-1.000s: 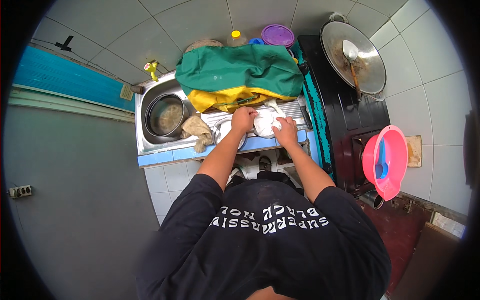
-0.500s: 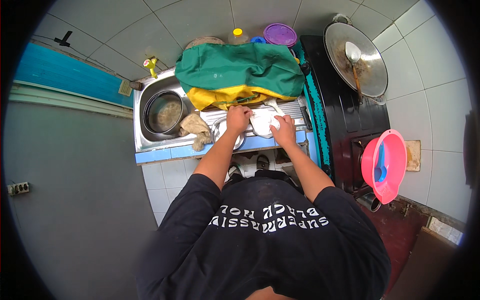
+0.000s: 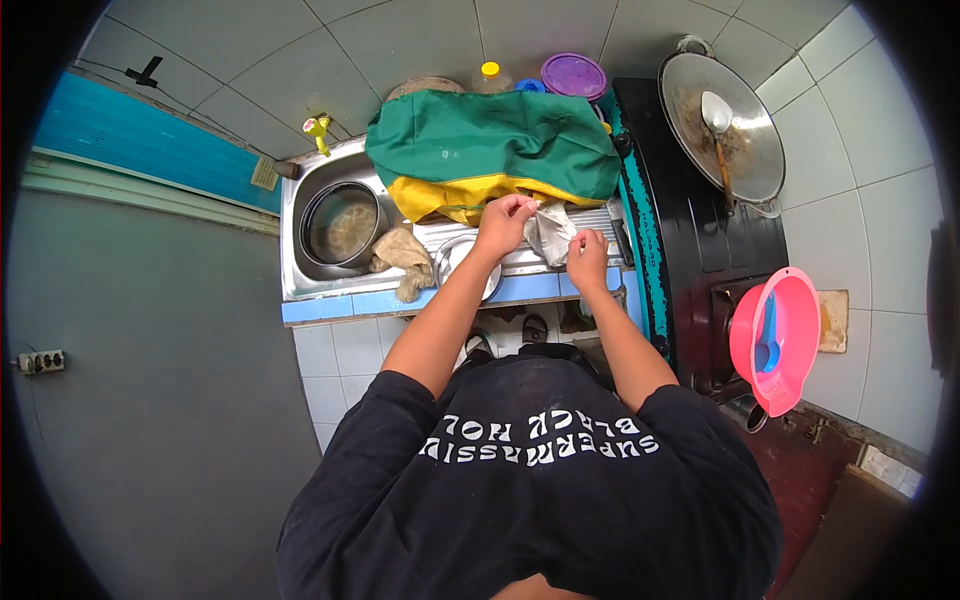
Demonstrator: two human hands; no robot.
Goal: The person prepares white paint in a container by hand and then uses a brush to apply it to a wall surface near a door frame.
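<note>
One steel sink unit [image 3: 292, 240] with a ribbed drainboard runs under the tiled wall, its front edge faced in blue tile. Against its right end stands a black stove [image 3: 690, 260] with worn teal sides. A green and yellow cloth [image 3: 490, 140] lies heaped along the drainboard's back edge. On the stove, a wok [image 3: 690, 110] sits toward the rear edge, a wooden-handled spatula [image 3: 724, 165] resting inside it; near the front right corner, a pink basin [image 3: 742, 335] leans with a blue scoop [image 3: 768, 345] in it. A dark-rimmed round pot [image 3: 343, 225] sits in the sink bowl at the unit's left end. Just right of it, a round metal dish [image 3: 450, 256] lies by the drainboard's front edge, partly hidden under the left forearm, and a tan rag [image 3: 405, 260] slumps across the same edge.

The white bag [image 3: 550, 236] is on the right half of the drainboard, between the two hands. The left hand [image 3: 506, 225] pinches its upper left edge, thumb against fingertips. The right hand [image 3: 588, 258] pinches its right edge, fingers curled inward.
</note>
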